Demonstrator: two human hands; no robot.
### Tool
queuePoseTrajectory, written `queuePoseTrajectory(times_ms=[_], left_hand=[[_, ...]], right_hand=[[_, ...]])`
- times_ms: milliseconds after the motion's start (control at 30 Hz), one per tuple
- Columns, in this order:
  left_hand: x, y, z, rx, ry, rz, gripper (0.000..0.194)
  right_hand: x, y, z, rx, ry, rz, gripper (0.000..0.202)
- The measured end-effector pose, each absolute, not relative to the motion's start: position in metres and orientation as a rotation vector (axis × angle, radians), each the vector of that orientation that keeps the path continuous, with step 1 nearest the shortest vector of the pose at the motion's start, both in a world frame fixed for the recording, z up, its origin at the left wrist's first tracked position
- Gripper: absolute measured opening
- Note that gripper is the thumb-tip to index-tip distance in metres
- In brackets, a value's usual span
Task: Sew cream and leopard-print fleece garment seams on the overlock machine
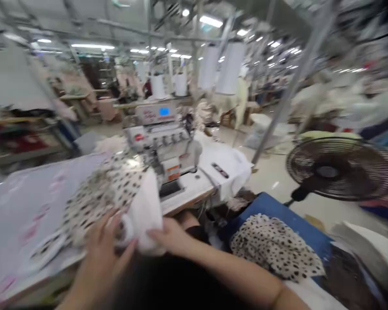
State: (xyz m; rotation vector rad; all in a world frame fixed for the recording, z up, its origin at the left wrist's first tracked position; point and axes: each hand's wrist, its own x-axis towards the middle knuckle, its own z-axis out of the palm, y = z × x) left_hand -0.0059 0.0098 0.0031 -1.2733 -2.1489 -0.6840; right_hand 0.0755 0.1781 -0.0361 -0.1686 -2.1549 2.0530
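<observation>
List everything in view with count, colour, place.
sewing machine: one, white, centre
cones: four, white, behind it
spotted cloth: two heaps, cream-black, left and lower right
white cloth: two areas, white, at hands and right of machine
small tool: one, dark, right of machine
fan: one, dark, right
pole: one, grey, right
lights: many, white, overhead
background goods: blurred, uncountable
left hand: one, lower left
right hand: one, lower centre
</observation>
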Motion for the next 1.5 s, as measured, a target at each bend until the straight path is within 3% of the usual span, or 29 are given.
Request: queuePoseTrajectory(times_ms=[200,433,833,1067,1200,1300,1500], left_hand=[[0.021,0.009,-0.026,-0.931,-2.242,-0.63,0.059],[-0.006,0.006,-0.029,-0.813,-2.486,-0.818,0.039],[-0.045,-0.002,0.001,-1.014,-2.884,-0.568,0.042],[0.007,-0.01,0.037,-0.967,-2.564,-0.463,0.03],[0.049,0.004,0.047,-1.336,-2.195,-0.257,0.016],[0.064,0.017,0.032,-1.469,-2.287,-0.401,0.013],[0.085,0.011,-0.016,-1.2,-2.561,-0.848,0.01]], right_hand=[[0.089,0.18,-0.047,0.018,-1.992,2.142,0.044],[0.092,0.186,-0.048,0.035,-2.013,2.128,0.032],[0.096,0.189,-0.057,-0.038,-2.126,2.134,0.034],[0.104,0.184,-0.05,-0.147,-2.142,2.117,0.022],[0.116,0.168,-0.033,-0.053,-1.938,2.288,0.027],[0.128,0.159,-0.031,0.003,-1.845,2.377,0.024],[0.15,0.158,-0.057,-0.022,-1.996,2.308,0.007]])
